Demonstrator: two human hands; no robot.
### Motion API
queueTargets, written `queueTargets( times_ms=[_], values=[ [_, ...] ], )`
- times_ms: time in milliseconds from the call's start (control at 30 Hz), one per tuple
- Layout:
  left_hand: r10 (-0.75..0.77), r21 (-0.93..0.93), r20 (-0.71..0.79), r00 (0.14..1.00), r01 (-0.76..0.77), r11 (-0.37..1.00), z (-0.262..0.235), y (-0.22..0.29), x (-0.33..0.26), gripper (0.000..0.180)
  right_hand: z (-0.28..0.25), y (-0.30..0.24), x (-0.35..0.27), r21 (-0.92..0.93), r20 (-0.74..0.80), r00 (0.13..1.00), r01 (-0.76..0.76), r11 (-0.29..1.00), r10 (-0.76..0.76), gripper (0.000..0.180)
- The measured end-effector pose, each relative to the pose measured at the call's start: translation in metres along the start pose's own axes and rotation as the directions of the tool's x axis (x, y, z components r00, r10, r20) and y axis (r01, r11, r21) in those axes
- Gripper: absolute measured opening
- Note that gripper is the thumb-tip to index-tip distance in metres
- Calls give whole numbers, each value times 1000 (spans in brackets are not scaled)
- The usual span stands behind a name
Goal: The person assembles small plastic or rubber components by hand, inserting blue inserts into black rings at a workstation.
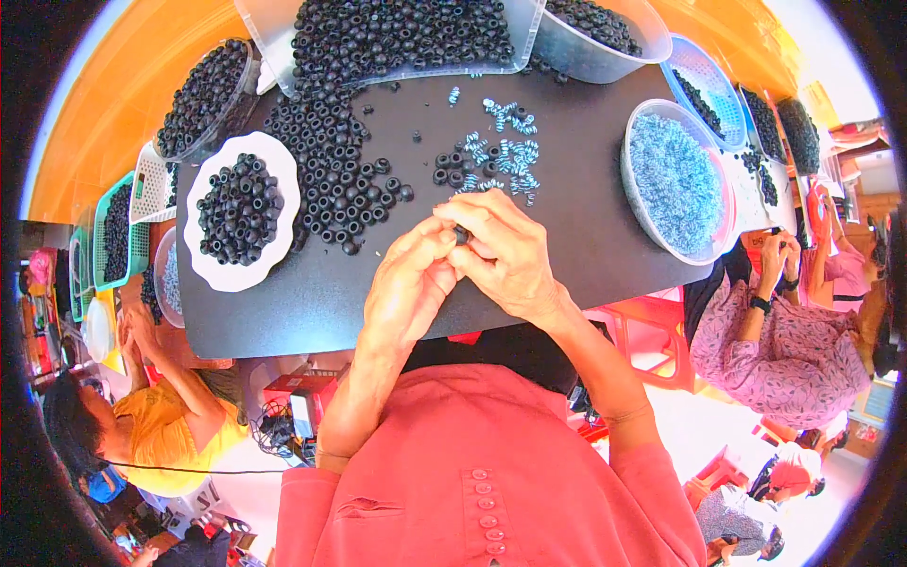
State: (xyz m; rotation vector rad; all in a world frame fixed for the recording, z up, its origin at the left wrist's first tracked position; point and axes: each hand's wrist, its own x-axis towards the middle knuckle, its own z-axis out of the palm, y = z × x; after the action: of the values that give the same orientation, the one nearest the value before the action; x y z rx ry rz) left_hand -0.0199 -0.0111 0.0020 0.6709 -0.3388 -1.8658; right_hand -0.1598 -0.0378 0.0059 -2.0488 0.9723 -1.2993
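Observation:
My left hand and my right hand meet over the near part of a black table. Together their fingertips pinch one small black ring. Just beyond the hands lies a small group of black rings and a scatter of small silver springs. A larger heap of loose black rings spreads across the table to the left of the hands.
A white plate of black rings sits at the left. A clear bowl of silver springs stands at the right. Clear tubs of black rings line the far edge. Other people sit on both sides, left and right.

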Motion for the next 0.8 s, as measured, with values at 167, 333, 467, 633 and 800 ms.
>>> queueTargets(
  times_ms=[167,333,467,633,800],
  values=[
    [85,135,50,995,-91,987,4,0,-2,17,1,3,-1,-97,-27,1000,-3,995,0,38],
    [181,388,34,983,-180,904,-1,-1,-1,18,0,3,-1,-153,-14,999,27,988,-29,38],
    [127,238,62,990,-138,961,6,0,-2,20,0,2,0,-133,-23,1000,15,991,-18,40],
    [33,107,22,999,-35,994,0,-3,3,23,1,0,-2,-96,-66,998,-21,995,14,41],
    [47,123,42,998,-52,991,-1,-3,3,22,1,3,-2,-184,-70,997,23,983,-37,39]
  ],
)
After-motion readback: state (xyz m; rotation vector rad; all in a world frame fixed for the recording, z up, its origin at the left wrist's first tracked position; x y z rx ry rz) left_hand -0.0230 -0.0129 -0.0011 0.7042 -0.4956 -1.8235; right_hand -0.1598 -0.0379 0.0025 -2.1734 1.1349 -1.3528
